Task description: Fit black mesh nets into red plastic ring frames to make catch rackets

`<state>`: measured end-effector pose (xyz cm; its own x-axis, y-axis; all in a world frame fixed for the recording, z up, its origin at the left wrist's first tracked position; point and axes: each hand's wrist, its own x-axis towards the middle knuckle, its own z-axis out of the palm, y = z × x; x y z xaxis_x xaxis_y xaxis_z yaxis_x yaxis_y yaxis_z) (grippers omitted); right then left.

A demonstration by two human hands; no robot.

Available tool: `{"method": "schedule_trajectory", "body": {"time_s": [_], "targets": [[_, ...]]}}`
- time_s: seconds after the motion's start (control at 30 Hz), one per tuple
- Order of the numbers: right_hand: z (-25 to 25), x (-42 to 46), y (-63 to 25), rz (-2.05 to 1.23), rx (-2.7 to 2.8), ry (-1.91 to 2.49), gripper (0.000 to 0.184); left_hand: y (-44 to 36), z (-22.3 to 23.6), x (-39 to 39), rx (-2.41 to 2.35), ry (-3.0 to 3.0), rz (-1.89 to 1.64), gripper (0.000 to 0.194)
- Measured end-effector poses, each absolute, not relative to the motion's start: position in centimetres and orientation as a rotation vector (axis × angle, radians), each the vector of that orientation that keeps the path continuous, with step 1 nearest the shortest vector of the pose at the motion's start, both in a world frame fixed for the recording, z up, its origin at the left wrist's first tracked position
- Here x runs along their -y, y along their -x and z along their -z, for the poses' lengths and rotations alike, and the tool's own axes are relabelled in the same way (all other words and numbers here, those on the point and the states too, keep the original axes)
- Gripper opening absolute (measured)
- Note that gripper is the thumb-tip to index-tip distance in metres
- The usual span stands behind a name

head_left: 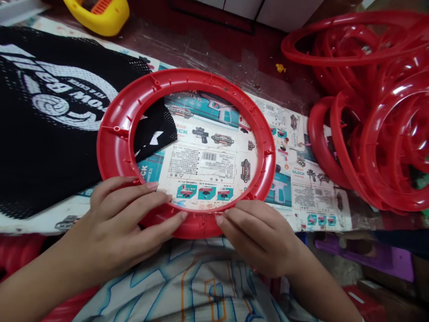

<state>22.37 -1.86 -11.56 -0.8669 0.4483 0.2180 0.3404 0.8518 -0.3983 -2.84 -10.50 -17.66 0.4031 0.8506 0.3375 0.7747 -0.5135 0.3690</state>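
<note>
A red plastic ring (pixel 115 129) lies near the table's front edge, with its ribbed, hollow side and small posts facing up. My left hand (pixel 125 221) rests on its near-left part, fingers stretched out and spread over the rim. At the near-right part, my right hand (pixel 259 232) has thumb and fingertips pinched together against the ring's inner edge. Whatever sits between those fingertips, if anything, is hidden. Through the ring's opening shows printed packaging card (pixel 214 161) that covers the table.
Black cloth with white print (pixel 50 120) lies at the left, partly under the ring. Several more red rings (pixel 372 147) are heaped at the right. A yellow plastic part (pixel 112 20) stands at the back left. Below the table at right is a purple piece (pixel 365 255).
</note>
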Motion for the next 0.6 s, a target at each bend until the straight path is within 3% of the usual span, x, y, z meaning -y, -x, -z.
{"method": "schedule_trajectory", "body": {"time_s": [0.33,0.43,0.6], "targets": [[11.7,2.7,-22.9,-0.236,2.784,0.609,0.019,2.7,17.6,10.5,-1.486,-2.414,-0.742,0.034],[12.1,2.9,-22.8,-0.329,2.739,0.711,0.010,2.8,17.6,10.6,-1.499,-2.410,-0.724,0.033],[12.1,3.1,-22.9,-0.506,2.760,0.828,0.014,2.5,16.9,11.0,-1.569,-2.364,-0.676,0.027]]}}
